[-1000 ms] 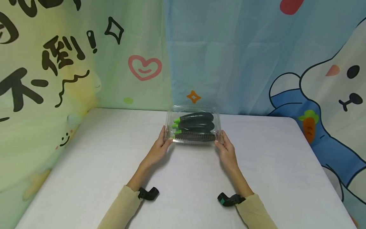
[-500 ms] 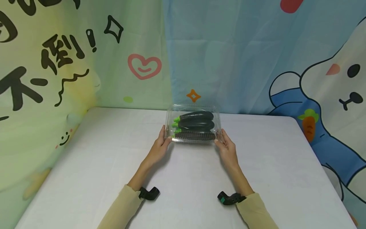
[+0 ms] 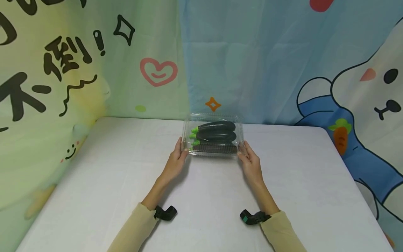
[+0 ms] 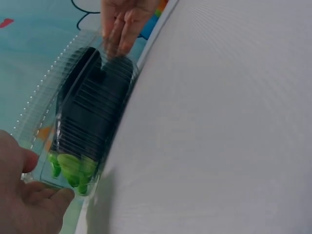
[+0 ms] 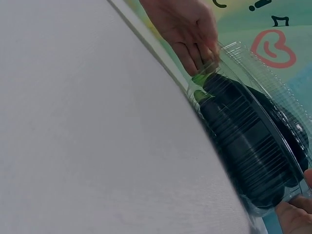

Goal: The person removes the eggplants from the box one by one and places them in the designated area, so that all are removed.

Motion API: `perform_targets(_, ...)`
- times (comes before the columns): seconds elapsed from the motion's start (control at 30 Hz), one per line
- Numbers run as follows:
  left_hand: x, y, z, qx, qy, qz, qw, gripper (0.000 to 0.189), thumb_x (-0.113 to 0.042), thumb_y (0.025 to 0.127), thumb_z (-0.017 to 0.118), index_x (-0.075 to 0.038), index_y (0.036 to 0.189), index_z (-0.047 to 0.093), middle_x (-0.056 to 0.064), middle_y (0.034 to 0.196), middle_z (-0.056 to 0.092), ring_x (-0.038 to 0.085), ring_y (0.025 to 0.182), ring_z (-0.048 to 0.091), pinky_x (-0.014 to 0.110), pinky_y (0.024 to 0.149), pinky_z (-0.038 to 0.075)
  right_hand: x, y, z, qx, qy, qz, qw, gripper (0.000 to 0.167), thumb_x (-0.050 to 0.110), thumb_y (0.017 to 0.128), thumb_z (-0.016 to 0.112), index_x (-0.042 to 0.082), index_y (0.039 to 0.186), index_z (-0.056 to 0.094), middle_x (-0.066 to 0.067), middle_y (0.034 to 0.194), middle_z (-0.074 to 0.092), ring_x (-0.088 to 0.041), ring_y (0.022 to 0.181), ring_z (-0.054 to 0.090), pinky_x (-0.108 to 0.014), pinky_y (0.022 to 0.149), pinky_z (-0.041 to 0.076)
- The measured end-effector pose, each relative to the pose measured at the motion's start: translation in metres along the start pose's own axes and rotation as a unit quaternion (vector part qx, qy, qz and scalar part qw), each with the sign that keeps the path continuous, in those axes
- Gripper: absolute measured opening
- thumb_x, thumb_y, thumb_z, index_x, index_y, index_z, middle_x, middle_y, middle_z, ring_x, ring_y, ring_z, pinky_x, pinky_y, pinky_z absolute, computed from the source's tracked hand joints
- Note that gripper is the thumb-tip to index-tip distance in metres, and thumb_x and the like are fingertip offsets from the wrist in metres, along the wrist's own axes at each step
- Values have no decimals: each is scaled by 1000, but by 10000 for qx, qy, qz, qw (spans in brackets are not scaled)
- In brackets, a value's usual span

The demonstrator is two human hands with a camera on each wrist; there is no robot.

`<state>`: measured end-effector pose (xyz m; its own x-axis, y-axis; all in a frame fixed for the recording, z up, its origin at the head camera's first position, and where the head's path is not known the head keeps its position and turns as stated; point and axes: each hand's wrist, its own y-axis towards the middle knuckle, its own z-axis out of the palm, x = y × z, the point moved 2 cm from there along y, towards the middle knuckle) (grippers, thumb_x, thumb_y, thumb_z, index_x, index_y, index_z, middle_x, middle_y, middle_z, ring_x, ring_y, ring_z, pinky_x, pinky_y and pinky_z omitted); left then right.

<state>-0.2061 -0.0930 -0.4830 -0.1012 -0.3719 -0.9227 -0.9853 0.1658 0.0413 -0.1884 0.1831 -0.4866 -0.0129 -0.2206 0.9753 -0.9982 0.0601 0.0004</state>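
A clear plastic clamshell box [image 3: 214, 117] with a ribbed front wall is near the far edge of the table. Inside it lie several dark eggplants [image 3: 216, 135] side by side, their bright green stem ends to the left. My left hand [image 3: 174, 162] grips the box's left end, thumb in front, as the left wrist view shows. The right hand [image 3: 251, 166] holds the opposite end near its front corner. In the left wrist view the box [image 4: 46, 92] looks raised a little, with a shadow on the table beneath its stem end.
The white-covered table [image 3: 207, 203] spreads out in front of the box. Behind it hangs a printed cloth backdrop [image 3: 239, 63] with lettering and a cartoon animal. Black cameras sit on the left wrist [image 3: 166, 213] and the right wrist [image 3: 254, 217].
The hands keep their hold on both ends and the box stays in the same place on the table. The whole head view has shifted very slightly.
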Motion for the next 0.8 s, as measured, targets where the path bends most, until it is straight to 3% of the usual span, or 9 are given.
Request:
perform_targets(0.6,2,1,2,74,197,-112,9997,63,-29,104,31,-3,156,5,26,155,29,35,143,33,46,117,30,2,0,-3,-11,-394,15,9992,60,26,102,46,7,154,23,-12,159,29,-28,147,29,-46,118,28)
perform_targets(0.8,3,2,2,116,317,-70,9994,63,-29,105,30,1,155,5,27,154,29,35,144,31,47,118,27,0,-1,-3,-37,-424,-6,9991,60,25,102,47,6,154,24,-13,158,30,-29,146,30,-47,117,29)
